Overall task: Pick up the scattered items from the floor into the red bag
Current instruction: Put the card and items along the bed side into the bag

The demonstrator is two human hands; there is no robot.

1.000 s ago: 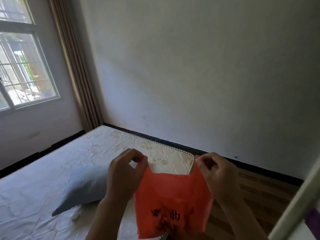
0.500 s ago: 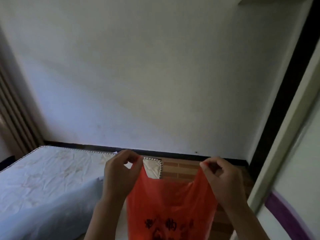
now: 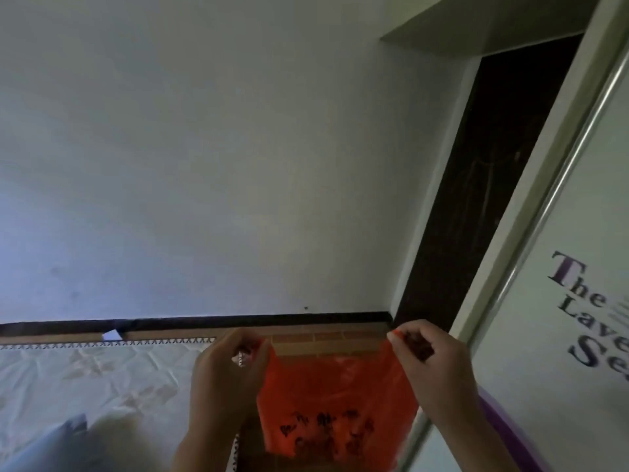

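One red bag (image 3: 337,407) with black print is held up above the bed's (image 3: 102,373) corner and the floor (image 3: 326,342). Its two handles are pinched by the left hand (image 3: 228,373) and right hand (image 3: 432,366); its contents cannot be seen.

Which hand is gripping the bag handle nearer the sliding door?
The right hand: it pinches the red bag handle beside the lettered door, while the left hand holds the other over the mattress edge.

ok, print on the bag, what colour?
Black, on the red bag held by both hands; only the head view shows it.
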